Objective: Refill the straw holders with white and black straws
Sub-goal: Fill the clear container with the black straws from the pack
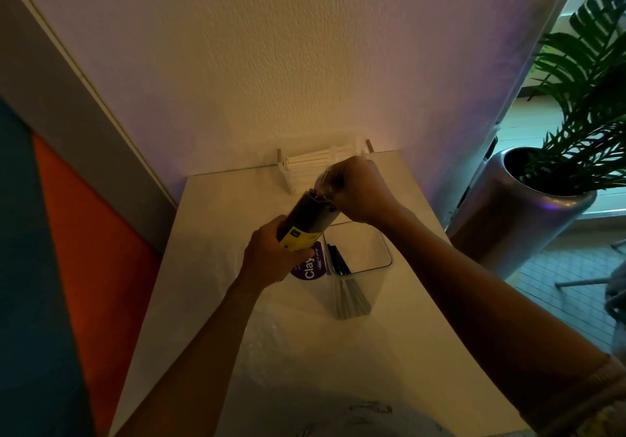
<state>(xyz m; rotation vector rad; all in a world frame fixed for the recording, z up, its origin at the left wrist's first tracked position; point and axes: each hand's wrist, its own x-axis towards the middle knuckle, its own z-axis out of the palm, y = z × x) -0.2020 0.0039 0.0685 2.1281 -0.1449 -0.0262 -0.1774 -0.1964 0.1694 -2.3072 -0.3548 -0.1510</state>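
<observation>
My left hand point(271, 257) grips the lower end of a pack of black straws point(310, 216), wrapped in clear film with a yellow label, and holds it tilted up and away. At the pack's top end my right hand point(362, 189) pinches the clear plastic wrap. Just below and right of the pack stands a clear square holder point(372, 260) with a few black straws point(342, 267) leaning inside. A white rack point(288, 174) against the wall holds white straws point(313, 162) lying flat, partly hidden by my right hand.
The white table point(220, 226) ends near the wall ahead. A round purple sticker or label point(310, 269) lies under my left hand. Crinkled clear plastic point(271, 335) lies on the near table. A silver planter point(518, 220) with a green plant stands at the right.
</observation>
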